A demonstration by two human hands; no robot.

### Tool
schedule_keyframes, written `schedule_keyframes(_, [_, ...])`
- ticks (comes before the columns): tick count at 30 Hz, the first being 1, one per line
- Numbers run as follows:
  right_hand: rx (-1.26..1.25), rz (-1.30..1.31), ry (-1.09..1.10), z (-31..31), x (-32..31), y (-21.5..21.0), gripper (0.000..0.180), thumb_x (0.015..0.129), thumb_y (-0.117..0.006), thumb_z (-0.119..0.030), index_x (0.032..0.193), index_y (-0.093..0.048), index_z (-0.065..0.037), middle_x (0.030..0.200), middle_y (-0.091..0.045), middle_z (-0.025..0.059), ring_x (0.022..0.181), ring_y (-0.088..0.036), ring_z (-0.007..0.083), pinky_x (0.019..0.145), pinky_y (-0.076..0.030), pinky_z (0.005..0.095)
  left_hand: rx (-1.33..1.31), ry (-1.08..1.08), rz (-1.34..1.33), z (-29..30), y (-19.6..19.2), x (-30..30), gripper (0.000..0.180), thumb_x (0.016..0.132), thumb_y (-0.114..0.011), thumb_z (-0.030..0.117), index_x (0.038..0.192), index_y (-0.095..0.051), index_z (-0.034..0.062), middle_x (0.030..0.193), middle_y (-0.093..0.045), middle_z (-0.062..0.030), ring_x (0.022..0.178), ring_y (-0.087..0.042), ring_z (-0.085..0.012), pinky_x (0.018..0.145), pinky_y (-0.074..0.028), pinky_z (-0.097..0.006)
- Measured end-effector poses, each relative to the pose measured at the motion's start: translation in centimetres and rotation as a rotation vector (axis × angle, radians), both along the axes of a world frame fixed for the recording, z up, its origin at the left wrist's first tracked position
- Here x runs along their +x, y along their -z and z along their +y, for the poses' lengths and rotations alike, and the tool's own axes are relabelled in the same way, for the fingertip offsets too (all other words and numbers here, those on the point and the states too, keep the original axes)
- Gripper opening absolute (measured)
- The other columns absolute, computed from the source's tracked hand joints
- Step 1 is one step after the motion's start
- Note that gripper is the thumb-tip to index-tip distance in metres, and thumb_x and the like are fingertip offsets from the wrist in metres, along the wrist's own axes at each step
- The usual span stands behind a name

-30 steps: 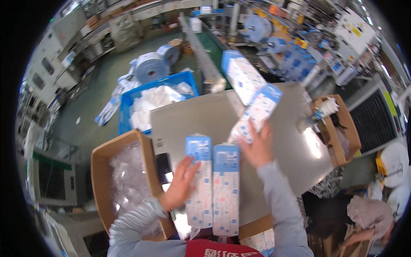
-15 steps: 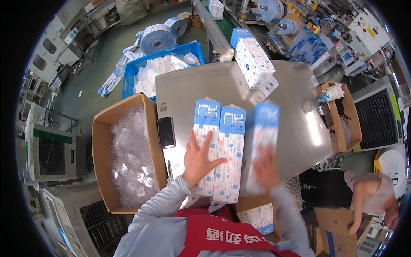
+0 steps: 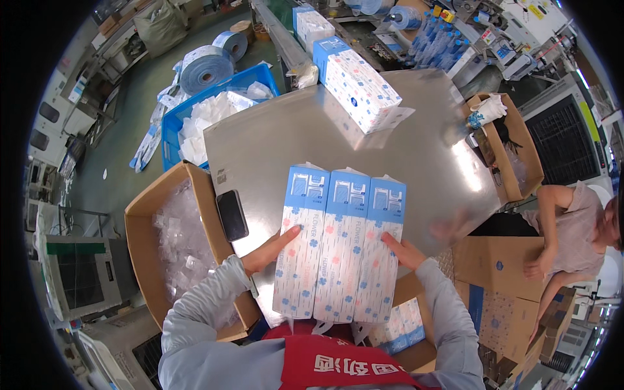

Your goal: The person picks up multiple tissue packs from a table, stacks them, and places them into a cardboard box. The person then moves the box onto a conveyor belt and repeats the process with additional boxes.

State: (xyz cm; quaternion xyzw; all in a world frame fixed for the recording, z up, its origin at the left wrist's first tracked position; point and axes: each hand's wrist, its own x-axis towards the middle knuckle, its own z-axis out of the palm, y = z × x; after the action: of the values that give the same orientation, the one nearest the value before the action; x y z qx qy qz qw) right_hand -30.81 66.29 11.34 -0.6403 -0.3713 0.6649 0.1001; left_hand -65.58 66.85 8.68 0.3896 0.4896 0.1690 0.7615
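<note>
Three long blue-and-white flower-printed packs [image 3: 339,244] lie side by side on the steel table [image 3: 273,143], their ends toward me. My left hand [image 3: 268,251] presses flat against the left pack's side. On the opposite side, my right hand [image 3: 404,251] presses the right pack. Both hands squeeze the row together. Another pack [image 3: 359,83] of the same print lies at the table's far edge, apart from the row.
A black phone [image 3: 231,215] lies on the table's left edge. An open carton of clear bags [image 3: 174,250] stands to the left, with a blue crate [image 3: 198,120] beyond it. A carton [image 3: 513,146] is at the right. A seated person [image 3: 572,224] works at the right.
My right hand brought a third pack from the far side of the table and set it beside the other two. Both hands now clamp the row of three.
</note>
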Motion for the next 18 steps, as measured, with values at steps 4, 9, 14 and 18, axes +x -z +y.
schedule_keyframes(4, [0.199,0.221,0.122,-1.6,1.9,7.0,0.065,0.091,-0.054,-0.048,0.132,-0.043,0.000,0.125,-0.054,0.0136,0.108,-0.056,0.0229,0.090,-0.047,0.0370,-0.060,0.008,-0.062,0.6,0.1,-0.3,0.074,0.092,-0.044,0.055,0.140,-0.035,0.0000,0.137,-0.046,-0.0162,0.124,-0.046,-0.0239,0.106,-0.033,-0.035])
schedule_keyframes(9, [0.407,0.247,0.358,-7.4,0.8,4.7,0.058,0.086,-0.066,-0.033,0.129,-0.046,0.000,0.121,-0.055,0.0120,0.108,-0.054,0.0218,0.091,-0.046,0.0365,0.114,0.074,-0.137,-0.2,-1.9,0.1,0.077,0.088,-0.058,0.045,0.142,-0.029,-0.0012,0.135,-0.046,-0.0161,0.123,-0.046,-0.0242,0.103,-0.037,-0.036])
schedule_keyframes(14, [0.885,0.158,0.508,-20.7,3.9,5.9,0.051,0.088,-0.065,-0.032,0.125,-0.050,-0.001,0.114,-0.060,0.0068,0.104,-0.056,0.0187,0.087,-0.048,0.0348,0.221,0.153,-0.279,-5.7,-4.4,4.2,0.077,0.078,-0.074,0.016,0.140,-0.029,0.0013,0.131,-0.048,-0.0112,0.119,-0.047,-0.0202,0.103,-0.037,-0.037])
schedule_keyframes(18, [0.784,0.051,0.738,-30.6,6.2,-0.3,0.050,0.089,-0.064,-0.031,0.126,-0.051,-0.001,0.113,-0.060,0.0061,0.104,-0.056,0.0179,0.087,-0.048,0.0340,0.553,0.731,-0.271,-6.8,-10.2,9.5,0.094,0.072,-0.080,0.021,0.145,-0.024,0.0021,0.138,-0.044,-0.0118,0.124,-0.043,-0.0219,0.105,-0.034,-0.035])
